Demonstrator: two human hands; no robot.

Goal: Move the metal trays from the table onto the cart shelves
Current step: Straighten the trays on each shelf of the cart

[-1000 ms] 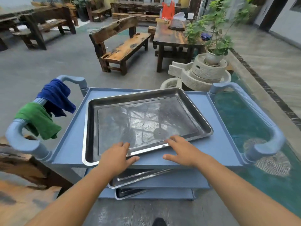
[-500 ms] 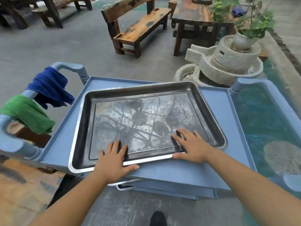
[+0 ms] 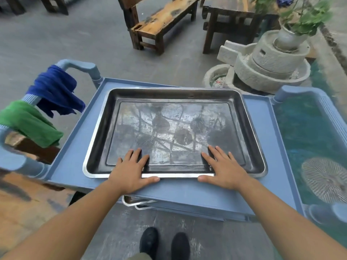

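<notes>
Shifted since half a second ago: tray (image 3: 174, 132) pushed farther onto the cart's top shelf (image 3: 75, 147) and squared to it, with both hands reaching further over its near rim. Item: one metal tray, rectangular, shallow, with a raised rolled rim and a scuffed, reflective floor. It lies flat and roughly centred on the top shelf. Tray corners (image 3: 131, 201) show on the shelves beneath. Hands: left hand (image 3: 131, 171) and right hand (image 3: 223, 169) set apart, fingers straight and spread flat on the tray floor, thumbs outside the near rim, gripping nothing. Handling, as judged: stiff, fairly light, smooth, apt to slide on plastic, not fragile. Best hold: the rim at two opposite sides, or a flat push.
</notes>
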